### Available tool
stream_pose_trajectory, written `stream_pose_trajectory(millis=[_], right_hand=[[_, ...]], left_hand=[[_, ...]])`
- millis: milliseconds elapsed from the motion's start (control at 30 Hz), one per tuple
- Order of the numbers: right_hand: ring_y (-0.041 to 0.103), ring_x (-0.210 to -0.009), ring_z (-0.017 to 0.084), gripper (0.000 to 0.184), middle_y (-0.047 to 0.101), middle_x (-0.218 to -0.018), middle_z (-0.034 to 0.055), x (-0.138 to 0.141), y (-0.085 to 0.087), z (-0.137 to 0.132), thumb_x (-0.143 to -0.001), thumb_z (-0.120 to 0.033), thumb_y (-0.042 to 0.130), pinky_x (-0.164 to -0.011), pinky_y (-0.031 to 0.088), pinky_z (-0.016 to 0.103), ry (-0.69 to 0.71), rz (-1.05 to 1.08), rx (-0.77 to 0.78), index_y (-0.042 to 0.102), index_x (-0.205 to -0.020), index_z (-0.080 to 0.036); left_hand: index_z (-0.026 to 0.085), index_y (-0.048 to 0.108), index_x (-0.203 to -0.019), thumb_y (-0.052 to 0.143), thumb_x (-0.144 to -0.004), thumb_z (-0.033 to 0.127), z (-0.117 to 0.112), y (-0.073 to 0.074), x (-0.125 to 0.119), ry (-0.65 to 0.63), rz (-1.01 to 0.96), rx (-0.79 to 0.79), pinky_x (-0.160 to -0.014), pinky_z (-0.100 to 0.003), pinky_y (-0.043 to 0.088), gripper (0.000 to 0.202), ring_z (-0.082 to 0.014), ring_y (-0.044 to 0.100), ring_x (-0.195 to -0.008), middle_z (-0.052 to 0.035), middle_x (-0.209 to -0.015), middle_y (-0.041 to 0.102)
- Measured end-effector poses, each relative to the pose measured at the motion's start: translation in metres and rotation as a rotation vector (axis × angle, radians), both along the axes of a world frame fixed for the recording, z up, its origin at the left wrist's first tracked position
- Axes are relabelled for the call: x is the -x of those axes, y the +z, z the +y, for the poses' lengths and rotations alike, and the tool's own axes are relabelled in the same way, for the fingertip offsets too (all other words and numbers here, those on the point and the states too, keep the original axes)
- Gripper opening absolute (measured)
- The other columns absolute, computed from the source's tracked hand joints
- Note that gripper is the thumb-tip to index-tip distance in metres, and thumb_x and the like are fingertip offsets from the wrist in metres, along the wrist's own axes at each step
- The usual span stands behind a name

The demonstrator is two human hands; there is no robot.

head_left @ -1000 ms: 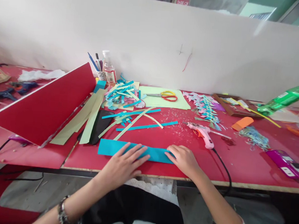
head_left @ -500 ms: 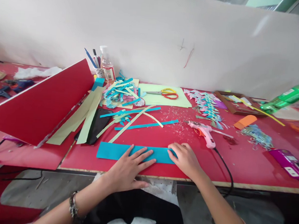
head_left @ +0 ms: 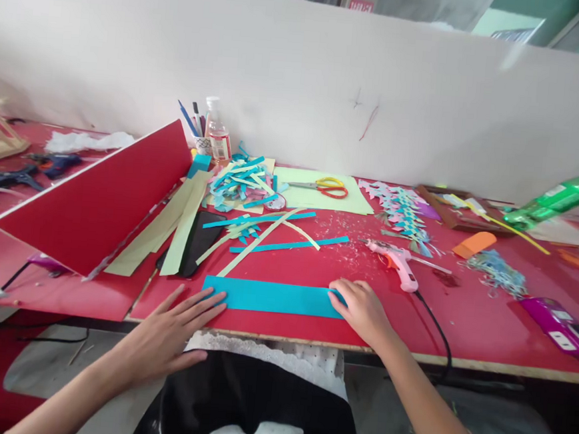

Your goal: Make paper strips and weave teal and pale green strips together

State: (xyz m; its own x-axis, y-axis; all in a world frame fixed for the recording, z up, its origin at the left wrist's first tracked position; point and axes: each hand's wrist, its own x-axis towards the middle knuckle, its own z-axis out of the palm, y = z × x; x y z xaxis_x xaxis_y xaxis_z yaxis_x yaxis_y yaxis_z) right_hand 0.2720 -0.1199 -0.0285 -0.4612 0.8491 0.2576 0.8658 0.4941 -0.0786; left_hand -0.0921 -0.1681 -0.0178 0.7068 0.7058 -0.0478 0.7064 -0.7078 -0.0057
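A wide blue paper strip (head_left: pixel 278 298) lies flat along the table's front edge. My left hand (head_left: pixel 167 331) is open, its fingers spread and their tips resting on the strip's left end. At the opposite end, my right hand (head_left: pixel 359 311) has its fingers curled on the strip, pinching its edge; the fingertips are partly hidden. Just beyond the strip lie narrow blue and pale-green paper strips (head_left: pixel 290 242), some crossing one another.
A pink glue gun (head_left: pixel 399 262) with its cord lies right of centre. Scissors (head_left: pixel 329 187) rest on pale-green paper (head_left: pixel 355 203) at the back. A red board (head_left: pixel 115 196) leans at left, near a black phone (head_left: pixel 202 243). A green bottle (head_left: pixel 556 198) stands tilted at right.
My left hand has slid left along the blue paper strip, from its middle to its left end. My right hand stays at the right end. The view has tilted up slightly.
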Motion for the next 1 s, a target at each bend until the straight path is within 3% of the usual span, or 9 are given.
stream_pose_trajectory(millis=[100,200,300,400,567,800,1000], right_hand=[[0.052,-0.069,0.015,0.017,0.06,-0.075,0.0032,0.0,0.001,0.0,-0.084,-0.021,0.037,-0.067,0.031,0.026,-0.001,-0.008,0.007,0.052,-0.081,-0.017],[0.053,-0.073,0.015,0.016,0.059,-0.076,0.0032,0.004,0.007,-0.001,-0.084,-0.02,0.036,-0.073,0.032,0.028,-0.013,-0.056,0.012,0.052,-0.081,-0.017],[0.053,-0.076,0.016,0.014,0.058,-0.076,0.0031,0.017,0.018,-0.005,-0.082,-0.024,0.039,-0.085,0.027,0.036,-0.052,-0.116,-0.009,0.052,-0.079,-0.018],[0.053,-0.075,0.017,0.016,0.057,-0.076,0.0027,0.038,0.027,-0.011,-0.081,-0.031,0.042,-0.091,0.02,0.043,-0.056,-0.101,-0.025,0.052,-0.078,-0.018],[0.053,-0.079,0.017,0.018,0.058,-0.081,0.0044,0.071,0.027,-0.011,-0.081,-0.035,0.045,-0.081,0.031,0.035,0.042,0.048,0.049,0.05,-0.086,-0.019],[0.053,-0.071,0.014,0.012,0.057,-0.074,0.002,0.089,0.01,-0.004,-0.083,-0.027,0.043,-0.065,0.031,0.026,0.054,0.097,0.096,0.048,-0.077,-0.018],[0.051,-0.069,0.014,0.015,0.055,-0.072,0.0021,0.092,0.007,-0.005,-0.085,-0.026,0.04,-0.062,0.027,0.026,0.019,0.033,0.034,0.047,-0.075,-0.018]], left_hand=[[0.026,0.01,-0.134,0.034,-0.082,0.046,-0.002,0.003,0.011,0.028,-0.013,0.04,-0.101,-0.036,0.022,0.061,-0.0197,0.027,-0.124,-0.0011,-0.137,0.028],[0.027,0.023,-0.131,0.035,-0.083,0.042,0.0,0.004,0.005,0.093,-0.085,0.041,-0.097,-0.035,0.03,0.052,-0.02,0.033,-0.12,-0.0021,-0.135,0.033],[0.026,0.035,-0.126,0.036,-0.083,0.039,0.001,0.004,-0.018,0.151,-0.173,0.013,-0.092,-0.034,0.037,0.045,-0.0208,0.039,-0.115,-0.0046,-0.132,0.035],[0.026,0.037,-0.124,0.038,-0.083,0.036,0.001,0.004,-0.049,0.124,-0.222,0.008,-0.092,-0.036,0.039,0.043,-0.022,0.037,-0.116,-0.0046,-0.132,0.035],[0.024,0.04,-0.121,0.039,-0.082,0.037,0.0,0.002,-0.082,0.171,-0.33,0.004,-0.09,-0.038,0.041,0.04,-0.0228,0.039,-0.113,-0.0068,-0.128,0.038],[0.018,0.045,-0.11,0.042,-0.081,0.025,0.015,-0.013,-0.088,0.436,-0.666,-0.018,-0.086,-0.031,0.042,0.029,-0.0186,0.044,-0.104,-0.009,-0.113,0.043],[0.018,0.044,-0.109,0.047,-0.078,0.033,0.017,-0.013,-0.092,0.545,-0.544,-0.089,-0.078,-0.036,0.041,0.034,-0.0225,0.049,-0.092,-0.0083,-0.099,0.051]])
